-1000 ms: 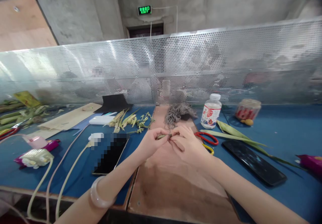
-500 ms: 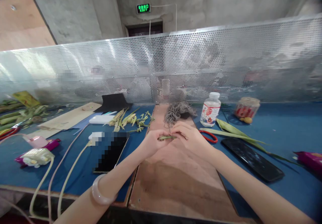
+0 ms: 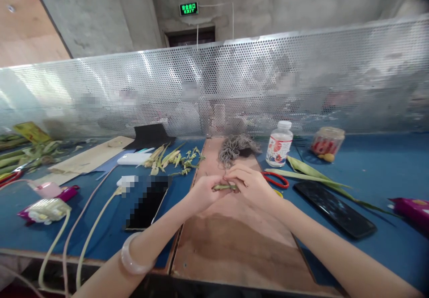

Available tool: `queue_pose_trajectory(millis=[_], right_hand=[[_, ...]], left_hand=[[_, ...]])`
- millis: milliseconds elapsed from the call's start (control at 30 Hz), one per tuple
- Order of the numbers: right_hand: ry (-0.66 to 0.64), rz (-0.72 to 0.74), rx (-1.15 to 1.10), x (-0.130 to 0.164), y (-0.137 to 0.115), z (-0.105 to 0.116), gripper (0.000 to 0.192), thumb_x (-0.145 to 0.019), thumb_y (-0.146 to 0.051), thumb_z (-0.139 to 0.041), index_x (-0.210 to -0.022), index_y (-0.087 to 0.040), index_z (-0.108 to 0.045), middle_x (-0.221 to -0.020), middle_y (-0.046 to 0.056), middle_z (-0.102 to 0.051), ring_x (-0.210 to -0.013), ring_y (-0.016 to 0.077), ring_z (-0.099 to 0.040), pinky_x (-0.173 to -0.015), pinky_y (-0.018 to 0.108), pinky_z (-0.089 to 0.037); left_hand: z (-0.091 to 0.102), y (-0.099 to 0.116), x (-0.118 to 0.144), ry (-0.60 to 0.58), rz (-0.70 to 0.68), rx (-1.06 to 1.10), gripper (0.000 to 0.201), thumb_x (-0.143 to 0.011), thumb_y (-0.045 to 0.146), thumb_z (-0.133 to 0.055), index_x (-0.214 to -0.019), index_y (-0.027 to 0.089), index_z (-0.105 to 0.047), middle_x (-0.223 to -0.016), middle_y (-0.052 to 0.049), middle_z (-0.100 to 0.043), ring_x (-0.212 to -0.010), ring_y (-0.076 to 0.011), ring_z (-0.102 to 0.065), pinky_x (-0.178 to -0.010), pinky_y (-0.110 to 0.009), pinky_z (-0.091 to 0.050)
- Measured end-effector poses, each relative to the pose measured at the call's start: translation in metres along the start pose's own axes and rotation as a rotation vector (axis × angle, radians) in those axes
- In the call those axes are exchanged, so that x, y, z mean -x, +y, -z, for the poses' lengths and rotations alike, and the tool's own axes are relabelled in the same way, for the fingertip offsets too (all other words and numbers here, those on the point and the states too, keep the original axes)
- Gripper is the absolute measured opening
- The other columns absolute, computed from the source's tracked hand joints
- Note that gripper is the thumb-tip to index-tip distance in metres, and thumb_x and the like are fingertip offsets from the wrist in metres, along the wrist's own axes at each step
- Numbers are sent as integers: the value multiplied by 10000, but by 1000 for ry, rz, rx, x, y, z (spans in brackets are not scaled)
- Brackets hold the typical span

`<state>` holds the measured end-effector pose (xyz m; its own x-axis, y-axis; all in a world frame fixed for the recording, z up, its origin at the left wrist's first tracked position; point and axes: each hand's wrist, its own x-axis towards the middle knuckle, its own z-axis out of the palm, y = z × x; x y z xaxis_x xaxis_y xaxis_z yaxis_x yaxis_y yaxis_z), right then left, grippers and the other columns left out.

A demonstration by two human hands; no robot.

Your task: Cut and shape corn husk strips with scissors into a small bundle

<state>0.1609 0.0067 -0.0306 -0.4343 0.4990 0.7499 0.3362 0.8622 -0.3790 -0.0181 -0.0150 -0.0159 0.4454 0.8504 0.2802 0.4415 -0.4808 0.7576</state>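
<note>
My left hand point(image 3: 204, 192) and my right hand point(image 3: 248, 183) meet over the brown wooden board point(image 3: 234, 249) in the middle of the table. Between them is a short green leaf strip point(image 3: 223, 186), its ends hidden by the fingers. Both hands have their fingers curled and pinched on it. Just beyond the hands lies a heap of grey yarn point(image 3: 233, 149). The red scissor handles point(image 3: 276, 180) show beside my right hand, partly covered by it. Long green leaves point(image 3: 310, 173) lie to the right.
A clear bottle point(image 3: 279, 146), a lidded jar point(image 3: 327, 142) and a black phone point(image 3: 335, 208) are on the right. To the left are another phone point(image 3: 150, 202), several withered flower pieces point(image 3: 170, 158), white cables point(image 3: 97, 231) and brown paper point(image 3: 90, 158). A perforated metal screen point(image 3: 150, 92) closes the back.
The green leaf strip has turned slightly and shows more between my fingers. Both hands stay at nearly the same place. A bit of yellow now shows beside my right wrist.
</note>
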Motion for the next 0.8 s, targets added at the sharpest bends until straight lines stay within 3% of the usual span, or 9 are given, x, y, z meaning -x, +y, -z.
queue_pose_trajectory(millis=[100, 200, 300, 367, 500, 800], right_hand=[[25, -174, -92, 0, -4, 0, 211, -862, -108, -456, -847, -187, -651, -863, 50, -636, -601, 103, -585, -534, 231, -479], [-39, -448, -301, -2, -8, 3, 143, -855, -208, -501, -840, -174, -639, -781, 28, -638, -388, 65, -514, -381, 214, -427], [-122, -666, -538, -4, -8, 8, 167, -806, -312, -596, -863, -160, -635, -504, -29, -580, -321, 107, -520, -358, 230, -439], [-161, -744, -683, -6, -6, 11, 215, -732, -328, -683, -846, -148, -656, -469, -23, -588, -345, 123, -549, -371, 235, -457], [-180, -786, -870, -9, -1, 15, 259, -625, -307, -768, -794, -120, -706, -610, 36, -667, -469, 116, -593, -412, 224, -480], [-136, -666, -830, -8, 4, 14, 169, -650, -278, -746, -730, -139, -694, -719, 27, -691, -670, 129, -632, -694, 285, -507]], left_hand=[[0, -1, 1, 54, -33, -141, 189, -794, 284, -597, -851, 131, -694, -789, -44, -714, -692, -155, -633, -644, -242, -472], [1, -6, 3, 70, -85, -266, 186, -810, 269, -570, -883, 150, -694, -769, -36, -707, -617, -129, -596, -597, -231, -440], [2, -7, 5, 57, -153, -320, 197, -824, 276, -555, -908, 168, -696, -777, -37, -704, -609, -120, -587, -593, -224, -428], [3, -6, 6, 25, -184, -318, 193, -825, 266, -550, -905, 170, -698, -764, -34, -702, -594, -113, -576, -581, -219, -420], [2, 0, 7, 17, -180, -222, 199, -810, 280, -564, -906, 171, -699, -733, -29, -692, -569, -110, -552, -538, -214, -417], [-1, 14, 8, 85, 18, 30, 227, -746, 319, -625, -848, 125, -687, -770, -53, -675, -643, -124, -563, -583, -223, -444]])
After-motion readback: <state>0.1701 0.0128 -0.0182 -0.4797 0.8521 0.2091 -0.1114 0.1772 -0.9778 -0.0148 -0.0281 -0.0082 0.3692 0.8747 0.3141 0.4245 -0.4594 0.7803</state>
